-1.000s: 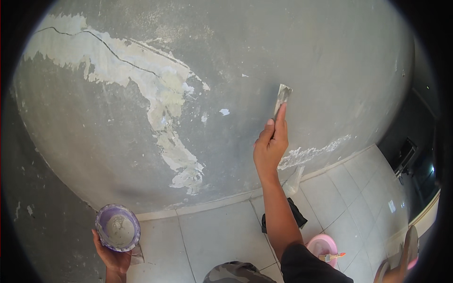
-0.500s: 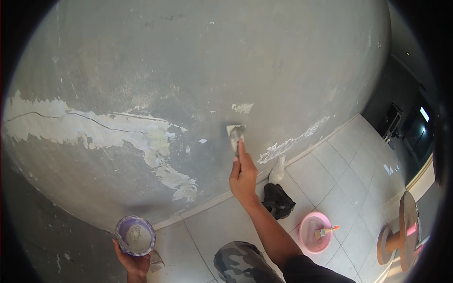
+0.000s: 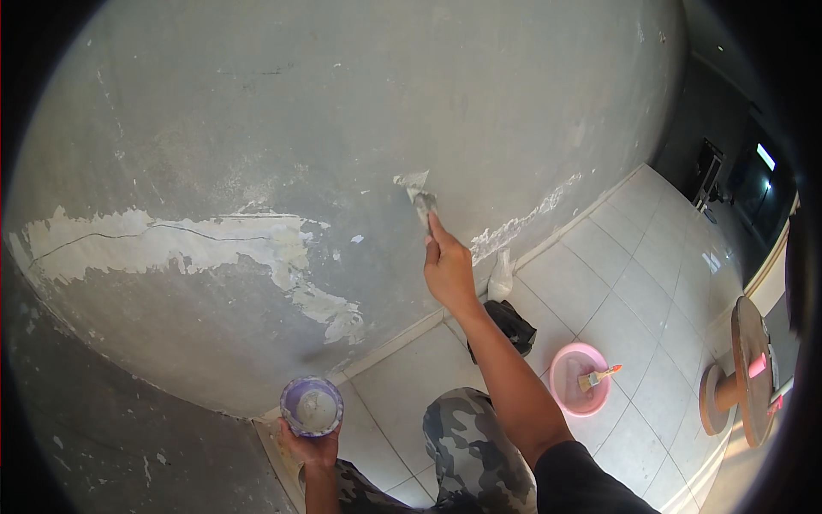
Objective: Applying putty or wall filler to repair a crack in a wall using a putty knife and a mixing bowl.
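- The right hand (image 3: 449, 272) is reaching up to the grey wall (image 3: 360, 111).
- Its fingers are closing around the handle of a small putty knife (image 3: 423, 204), and one finger is lying straight along the tool.
- The blade of the putty knife is pressing flat on the wall, right at a small white patch (image 3: 413, 181) of filler.
- The left hand (image 3: 310, 447) is staying low, near the bottom edge of the view.
- Its fingers are cupping a small purple bowl (image 3: 312, 406) from below, and the bowl is holding grey paste.
- A long white strip (image 3: 171, 244) of filler is running across the wall to the left, with a thin dark crack in it.
- Another rough white line (image 3: 524, 221) is sitting low on the wall, to the right of the putty knife.
- A pink bowl (image 3: 579, 379) is sitting on the white tiled floor (image 3: 625, 283), and a paint brush (image 3: 598, 377) is lying in it.
- A black bag (image 3: 509, 325) is lying on the floor just beside the right arm.
- A round wooden stool (image 3: 743, 377) is lying on its side at the far right.
- The person's knee in camouflage trousers (image 3: 467, 445) is showing at the bottom.
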{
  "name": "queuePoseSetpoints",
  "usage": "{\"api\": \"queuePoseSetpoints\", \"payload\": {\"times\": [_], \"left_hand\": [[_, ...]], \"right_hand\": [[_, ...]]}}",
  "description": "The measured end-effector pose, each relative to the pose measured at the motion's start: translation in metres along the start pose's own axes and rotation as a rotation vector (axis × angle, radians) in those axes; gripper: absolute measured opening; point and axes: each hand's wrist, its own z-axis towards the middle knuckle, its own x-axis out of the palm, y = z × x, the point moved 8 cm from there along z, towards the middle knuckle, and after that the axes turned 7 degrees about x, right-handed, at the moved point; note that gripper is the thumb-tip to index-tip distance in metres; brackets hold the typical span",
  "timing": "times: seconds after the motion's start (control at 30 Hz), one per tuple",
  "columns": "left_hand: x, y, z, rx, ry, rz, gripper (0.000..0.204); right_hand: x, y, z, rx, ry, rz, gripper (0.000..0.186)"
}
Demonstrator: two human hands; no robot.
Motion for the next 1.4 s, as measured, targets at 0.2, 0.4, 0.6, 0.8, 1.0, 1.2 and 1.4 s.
{"api": "queuePoseSetpoints", "payload": {"times": [0.2,0.4,0.6,0.8,1.0,1.2,1.4], "left_hand": [[-0.015,0.036,0.002,-0.065,0.081,-0.070,0.075],[-0.038,0.054,0.009,-0.134,0.064,0.028,0.075],[-0.040,0.059,0.011,-0.139,0.030,0.000,0.074],[-0.043,0.053,0.012,-0.153,0.030,-0.025,0.074],[-0.031,0.068,0.013,-0.182,0.079,-0.063,0.076],[-0.027,0.064,0.016,-0.182,0.084,-0.102,0.077],[-0.032,0.053,0.004,-0.149,0.083,-0.062,0.077]], "right_hand": [[0.001,0.007,0.036,0.281,-0.002,-0.072,0.041],[0.010,0.019,-0.009,-0.033,0.108,0.001,0.038],[-0.003,0.031,0.033,0.176,0.011,-0.100,0.038],[0.009,0.037,0.000,0.033,0.159,-0.033,0.039],[-0.001,0.042,0.030,0.081,-0.001,-0.118,0.039],[0.023,0.034,-0.009,0.134,0.317,-0.064,0.039],[0.009,0.040,0.021,-0.017,-0.027,-0.145,0.040]]}}
